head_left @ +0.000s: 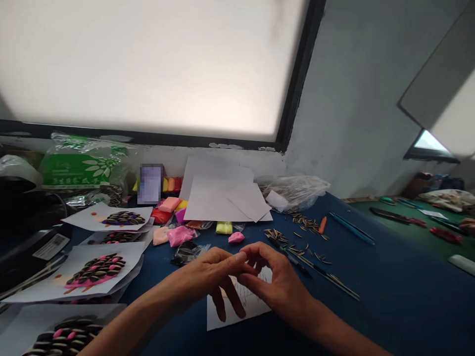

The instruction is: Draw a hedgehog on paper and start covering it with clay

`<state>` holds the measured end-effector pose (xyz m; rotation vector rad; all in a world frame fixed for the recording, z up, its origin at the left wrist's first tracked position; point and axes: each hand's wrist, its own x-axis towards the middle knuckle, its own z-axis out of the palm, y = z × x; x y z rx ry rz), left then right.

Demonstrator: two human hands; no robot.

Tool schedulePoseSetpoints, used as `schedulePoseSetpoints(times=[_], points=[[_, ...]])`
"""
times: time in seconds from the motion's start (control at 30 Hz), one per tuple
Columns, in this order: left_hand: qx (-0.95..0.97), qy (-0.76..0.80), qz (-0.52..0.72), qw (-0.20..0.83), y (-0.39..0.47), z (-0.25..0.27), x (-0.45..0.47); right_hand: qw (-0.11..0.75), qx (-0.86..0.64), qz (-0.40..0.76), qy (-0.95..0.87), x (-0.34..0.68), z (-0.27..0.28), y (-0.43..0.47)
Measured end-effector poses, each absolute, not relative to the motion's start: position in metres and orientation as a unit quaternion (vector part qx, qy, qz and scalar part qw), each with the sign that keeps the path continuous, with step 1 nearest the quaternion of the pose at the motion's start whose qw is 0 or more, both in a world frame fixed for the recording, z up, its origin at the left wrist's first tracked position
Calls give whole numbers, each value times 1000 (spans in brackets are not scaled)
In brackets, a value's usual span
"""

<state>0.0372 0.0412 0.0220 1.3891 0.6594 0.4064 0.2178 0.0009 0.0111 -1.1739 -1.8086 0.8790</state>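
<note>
My left hand [217,269] and my right hand [278,282] meet at the fingertips above a small white sheet of paper [217,316]. The left thumb and forefinger press together against the right fingertips, while its other fingers hang down. My right hand is curled, thumb and fingers drawn in. Anything pinched between them is too small or hidden to make out. Part of a peach-coloured shape and pencil marks show on the sheet. Just beyond the hands lies a lump of pink clay [236,238], with a black clay packet [187,253] to its left.
Hedgehog pictures of clay and sunflower seeds [98,271] are stacked at left. Clay packets [180,236], white paper [222,198] and a plastic bag [300,193] lie behind. Loose seeds [304,222], thin sticks [334,282], an orange clay piece [322,225] and blue tweezers [352,228] lie right.
</note>
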Motion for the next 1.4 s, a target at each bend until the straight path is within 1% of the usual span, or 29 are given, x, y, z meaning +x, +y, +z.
schedulePoseSetpoints(times=[0.2,0.37,0.47,0.6,0.7,0.9,0.97,1.07,1.17,1.3,1.4], points=[[611,294,200,707,41,23,34,412,-459,326,-716,221,14,2],[619,305,189,698,42,26,33,386,-450,333,-733,219,13,1],[625,295,179,700,42,27,33,398,-452,327,-728,220,13,0],[618,312,194,695,43,29,30,404,-469,306,-723,222,13,1],[619,325,189,690,43,29,28,405,-451,289,-741,221,11,2],[633,305,170,690,44,26,29,442,-400,244,-765,223,9,1],[664,318,156,658,48,26,26,443,-393,241,-769,224,9,0],[744,371,120,543,58,23,16,445,-402,247,-761,223,8,-1],[778,406,119,465,68,15,3,412,-436,270,-753,221,2,0],[805,430,82,401,70,2,-3,350,-472,275,-761,220,-8,4],[816,437,64,374,69,-4,1,337,-473,252,-774,220,-13,6]])
